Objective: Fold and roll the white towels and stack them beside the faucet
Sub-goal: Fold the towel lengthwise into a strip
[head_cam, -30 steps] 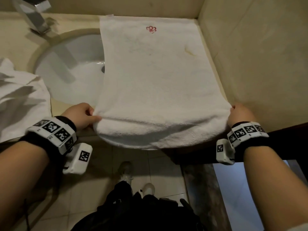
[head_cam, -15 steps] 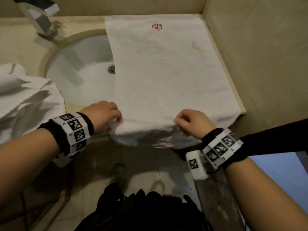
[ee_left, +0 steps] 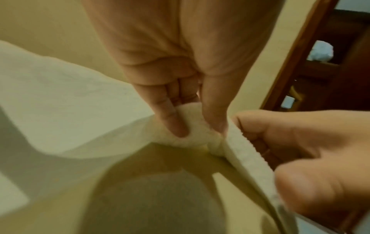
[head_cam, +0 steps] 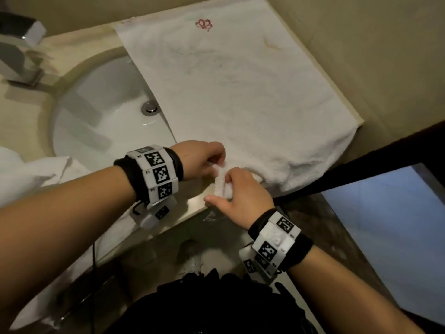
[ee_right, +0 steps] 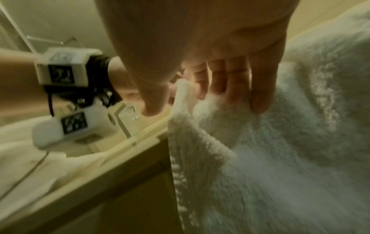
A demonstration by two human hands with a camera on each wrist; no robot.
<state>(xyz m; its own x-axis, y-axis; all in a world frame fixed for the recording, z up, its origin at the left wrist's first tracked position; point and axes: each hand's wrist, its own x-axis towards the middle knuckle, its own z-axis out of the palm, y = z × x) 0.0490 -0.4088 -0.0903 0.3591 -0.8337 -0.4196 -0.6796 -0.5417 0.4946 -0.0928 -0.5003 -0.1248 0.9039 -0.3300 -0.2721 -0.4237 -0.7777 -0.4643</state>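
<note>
Fingers (ee_left: 176, 120) of both hands pinch towel (head_cam: 240, 92) near corner, lengthwise front-to-back.

The left hand (ee_left: 160, 66) is pinching a fold of the white towel (ee_left: 66, 110) between thumb and fingertip, while the right hand (ee_left: 312, 152) is gripping the towel's edge just beside it.

Your towel (head_cam: 245, 92) on the counter (head_cam: 26, 121) right of the sink (head_cam: 101, 116) — faucet (head_cam: 19, 56) behind-left, more towels (head_cam: 29, 169) left.

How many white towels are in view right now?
2: one towel spread right of the sink, near corner pinched by both hands; a crumpled heap left of it, possibly hiding more.
</note>
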